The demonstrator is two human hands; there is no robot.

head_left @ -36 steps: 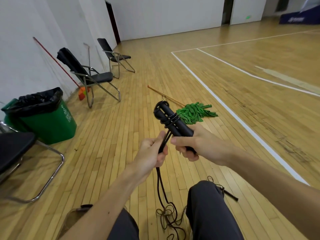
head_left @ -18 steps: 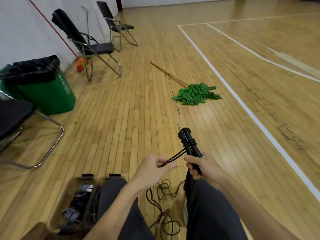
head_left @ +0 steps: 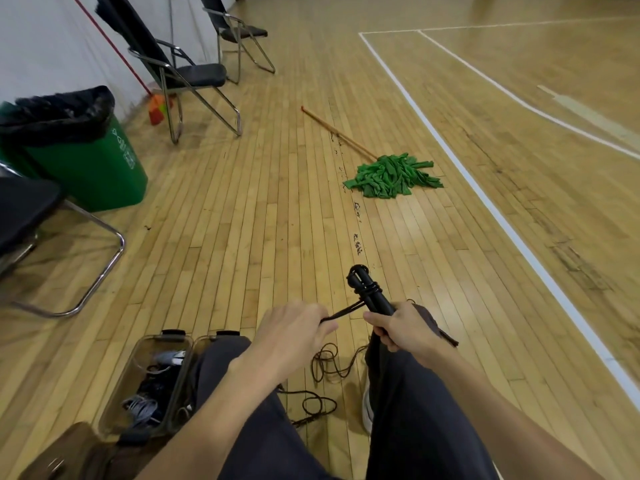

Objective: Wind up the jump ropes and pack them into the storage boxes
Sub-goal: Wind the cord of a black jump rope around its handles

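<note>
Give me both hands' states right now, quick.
Left hand: closed, pinching the black rope.
Right hand: closed, gripping the black jump rope handles.

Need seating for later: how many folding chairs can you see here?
3: nearest chair at the left edge, middle chair by the wall beyond the green bin, far chair behind it. More may be out of frame.

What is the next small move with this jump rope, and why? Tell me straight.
Probably carry the left hand over the handles to lay one more turn of cord beside the wraps already there. The right hand grips both black handles together, the left pinches the cord taut beside them, and plenty of loose cord lies on the floor below.
</note>
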